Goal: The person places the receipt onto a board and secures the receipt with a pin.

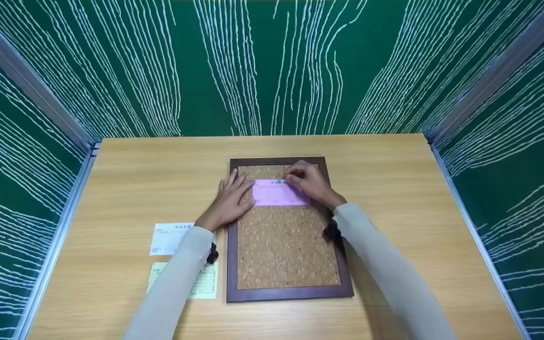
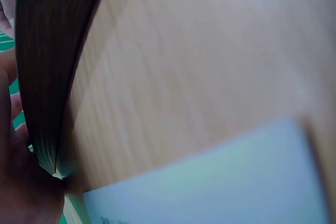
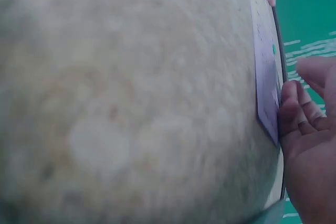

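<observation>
Seen from above, a person in pale sleeves leans both arms over a cork board (image 1: pixel 286 248) with a dark brown frame (image 1: pixel 291 294), lying on a wood-grain table (image 1: pixel 130 179). A pink printed slip (image 1: pixel 279 196) lies crosswise on the upper part of the cork, with a small green pushpin head (image 1: pixel 279 181) at its top edge. The step in hand appears to be fastening this slip; the next move probably calls for checking that the pin sits firm while the paper stays flat and straight. The left hand (image 1: pixel 229 200) reaches in from the lower left and lies palm down across the frame's left side, fingers apart and gripping nothing, with fingertips at the slip's left edge, as if to steady it. The right hand (image 1: pixel 307 182) comes from the lower right, wrist bent inward, fingers curled over the slip's upper right part; thumb and forefinger look close together just beside the pin, but whether they pinch anything cannot be told, and the right wrist view does not settle it. Left of the board, a white slip (image 1: pixel 170 236) and a pale green slip (image 1: pixel 208 283) lie on the table, both partly hidden by the left forearm (image 1: pixel 173 288).
</observation>
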Motion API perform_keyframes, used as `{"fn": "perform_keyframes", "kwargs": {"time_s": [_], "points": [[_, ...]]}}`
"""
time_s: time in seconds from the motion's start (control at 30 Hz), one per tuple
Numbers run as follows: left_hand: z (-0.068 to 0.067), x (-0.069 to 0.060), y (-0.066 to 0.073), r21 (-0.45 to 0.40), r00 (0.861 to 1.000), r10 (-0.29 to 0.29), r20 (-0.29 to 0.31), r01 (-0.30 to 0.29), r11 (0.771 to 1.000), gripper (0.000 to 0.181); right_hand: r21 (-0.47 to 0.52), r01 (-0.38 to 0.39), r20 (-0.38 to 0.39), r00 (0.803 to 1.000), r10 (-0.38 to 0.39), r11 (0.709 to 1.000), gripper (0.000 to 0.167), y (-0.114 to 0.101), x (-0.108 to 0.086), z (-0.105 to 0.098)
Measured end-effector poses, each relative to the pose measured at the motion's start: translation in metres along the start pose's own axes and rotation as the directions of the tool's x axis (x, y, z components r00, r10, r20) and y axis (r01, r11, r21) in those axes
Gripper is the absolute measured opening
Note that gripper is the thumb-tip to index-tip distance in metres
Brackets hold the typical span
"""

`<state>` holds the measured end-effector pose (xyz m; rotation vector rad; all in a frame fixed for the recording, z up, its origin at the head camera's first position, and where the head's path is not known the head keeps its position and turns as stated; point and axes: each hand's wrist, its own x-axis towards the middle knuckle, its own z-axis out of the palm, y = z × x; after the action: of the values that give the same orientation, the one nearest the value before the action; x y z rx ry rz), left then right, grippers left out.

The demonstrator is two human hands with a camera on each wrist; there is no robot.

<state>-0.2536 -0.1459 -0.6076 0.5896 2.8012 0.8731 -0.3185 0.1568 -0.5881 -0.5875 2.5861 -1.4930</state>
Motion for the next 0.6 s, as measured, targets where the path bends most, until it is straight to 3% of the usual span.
{"fn": "perform_keyframes", "kwargs": {"time_s": [0.23, 0.6], "points": [[0.001, -0.002, 0.001, 0.011, 1.000, 0.002, 0.009, -0.002, 1.000, 0.072, 0.144, -0.026, -0.019, 0.999, 0.029, 0.989, 0.017, 0.000, -0.009, -0.016], [0.000, -0.003, 0.001, 0.018, 1.000, 0.002, 0.012, -0.002, 1.000, 0.071, 0.113, -0.053, -0.022, 0.998, 0.055, 0.992, 0.022, 0.000, -0.030, -0.029]]}}
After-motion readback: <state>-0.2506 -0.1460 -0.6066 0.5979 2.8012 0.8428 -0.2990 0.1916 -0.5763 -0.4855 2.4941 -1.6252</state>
